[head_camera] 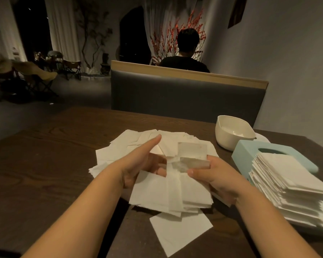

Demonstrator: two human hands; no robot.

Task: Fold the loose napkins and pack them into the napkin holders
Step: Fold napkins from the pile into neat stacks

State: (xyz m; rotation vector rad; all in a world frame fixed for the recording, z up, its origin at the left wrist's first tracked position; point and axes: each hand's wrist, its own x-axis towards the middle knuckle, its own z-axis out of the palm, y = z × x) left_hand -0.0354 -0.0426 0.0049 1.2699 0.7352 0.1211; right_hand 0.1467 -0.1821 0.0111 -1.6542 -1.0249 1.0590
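Observation:
A heap of loose white napkins (119, 151) covers the middle of the dark wooden table (45, 164). My right hand (213, 175) pinches a partly folded napkin (190, 159) between thumb and fingers, its upper flap standing up. My left hand (144, 161) is beside it with the index finger stretched forward and the other fingers under the napkin's left edge. A stack of napkins (172, 192) lies just below both hands. At the right, folded napkins (287, 183) are piled on a light blue napkin holder (250, 149).
A white open napkin holder shell (231, 133) stands behind the blue one at the back right. One single napkin (179, 231) lies near the front edge. A padded bench back (185, 94) rises beyond the table, with a person seated behind it facing away.

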